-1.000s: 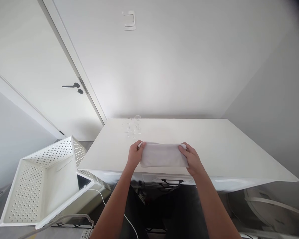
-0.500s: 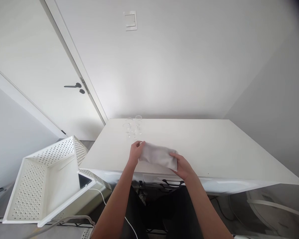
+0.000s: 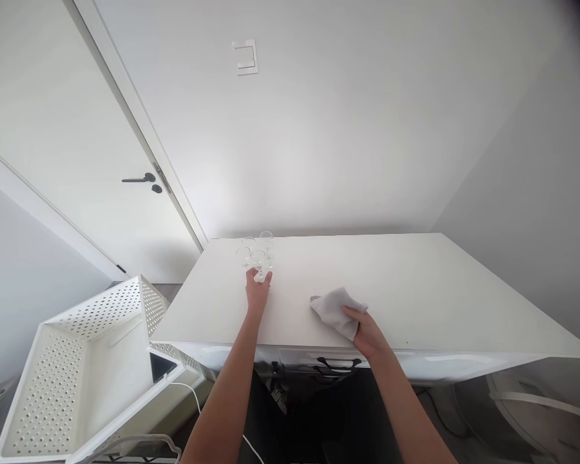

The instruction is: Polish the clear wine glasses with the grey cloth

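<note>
My left hand point(image 3: 257, 290) is at the front of a small cluster of clear stemmed glasses. Its thumb and fingers close around the lower part of the nearest glass point(image 3: 258, 258), which stands upright on the white cabinet top point(image 3: 410, 290). Other clear glasses point(image 3: 267, 240) are just behind it, close together. A light grey cloth point(image 3: 336, 308), loosely bunched and drooping, is in my right hand point(image 3: 370, 335) above the cabinet's front part. The thumb and fingers pinch its right side.
To the left is a white perforated basket point(image 3: 43, 386) with a dark flat device point(image 3: 162, 366) and a white cable point(image 3: 189, 388) by its rim. Black handles point(image 3: 338, 366) stick out from the cabinet front. A door with a black handle point(image 3: 140, 178) is at the left.
My left hand has let go of the cloth and moved forward to the nearest glass. The cloth, no longer stretched between both hands, hangs bunched in my right hand, slightly farther right.
</note>
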### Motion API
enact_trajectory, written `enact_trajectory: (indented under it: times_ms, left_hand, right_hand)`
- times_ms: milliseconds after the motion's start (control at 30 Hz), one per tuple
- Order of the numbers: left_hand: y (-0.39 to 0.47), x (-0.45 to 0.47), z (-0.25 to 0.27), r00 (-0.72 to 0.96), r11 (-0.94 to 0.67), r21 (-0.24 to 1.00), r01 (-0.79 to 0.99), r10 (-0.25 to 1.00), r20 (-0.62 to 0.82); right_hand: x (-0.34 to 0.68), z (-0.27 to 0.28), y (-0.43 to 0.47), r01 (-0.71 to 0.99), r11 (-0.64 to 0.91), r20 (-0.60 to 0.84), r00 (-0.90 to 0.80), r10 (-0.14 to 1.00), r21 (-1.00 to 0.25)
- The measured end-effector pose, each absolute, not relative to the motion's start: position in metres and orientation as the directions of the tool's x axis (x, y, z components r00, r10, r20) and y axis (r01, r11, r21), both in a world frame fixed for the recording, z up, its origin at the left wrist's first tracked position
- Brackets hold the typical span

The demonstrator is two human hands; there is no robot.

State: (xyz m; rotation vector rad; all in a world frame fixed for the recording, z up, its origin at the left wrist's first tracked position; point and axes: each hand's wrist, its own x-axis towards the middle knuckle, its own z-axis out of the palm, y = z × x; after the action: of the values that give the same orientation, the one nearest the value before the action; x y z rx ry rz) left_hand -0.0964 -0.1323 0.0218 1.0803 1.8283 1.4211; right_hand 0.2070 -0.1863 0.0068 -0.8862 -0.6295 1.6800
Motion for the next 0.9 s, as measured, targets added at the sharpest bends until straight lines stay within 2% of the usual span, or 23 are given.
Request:
enact_trajectory:
  times_ms: [67,133,233,333,400,467,533,633,733,800,900]
  left_hand:
    - [-0.128,-0.092,0.019,-0.472,0.035,0.993,0.11,0.881,0.021]
    - [-0.126,-0.088,0.017,-0.456,0.002,0.999,0.048,0.89,0.021]
    - [-0.129,-0.084,0.018,-0.451,0.003,0.997,0.072,0.892,0.03]
    - [-0.139,-0.079,0.019,-0.45,-0.02,0.977,0.212,0.886,0.116]
    - [-0.149,-0.076,0.018,-0.425,-0.011,0.904,0.428,0.88,0.212]
    - [-0.158,-0.074,0.014,-0.354,-0.013,0.773,0.634,0.884,0.306]
    - [-0.165,-0.073,0.009,-0.204,-0.122,0.623,0.772,0.882,0.425]
    - [-0.171,-0.072,0.003,-0.012,-0.276,0.474,0.836,0.855,0.519]
    - [-0.172,-0.071,0.001,0.127,-0.372,0.407,0.834,0.848,0.515]
    - [-0.17,-0.072,0.001,0.176,-0.395,0.385,0.834,0.852,0.493]
    - [-0.164,-0.072,0.002,0.187,-0.398,0.365,0.841,0.848,0.495]
  right_hand:
    - [0.203,0.0,-0.184,-0.563,-0.268,-0.232,-0.135,0.963,-0.782]
    - [0.201,-0.004,-0.18,-0.562,-0.254,-0.218,-0.131,0.967,-0.787]
    - [0.201,-0.009,-0.175,-0.555,-0.264,-0.218,-0.148,0.965,-0.789]
    - [0.2,-0.014,-0.171,-0.552,-0.26,-0.228,-0.127,0.965,-0.792]
    - [0.198,-0.016,-0.171,-0.552,-0.239,-0.245,-0.065,0.967,-0.798]
    - [0.194,-0.014,-0.172,-0.546,-0.223,-0.271,0.007,0.963,-0.807]
    - [0.187,-0.008,-0.175,-0.517,-0.175,-0.239,0.059,0.969,-0.838]
    - [0.177,0.005,-0.181,-0.382,0.017,0.0,0.046,0.999,-0.924]
    - [0.168,0.013,-0.184,-0.215,0.168,0.187,-0.071,0.98,-0.962]
    - [0.164,0.014,-0.182,-0.146,0.202,0.222,-0.132,0.966,-0.968]
    - [0.163,0.014,-0.172,-0.093,0.175,0.192,-0.219,0.957,-0.98]
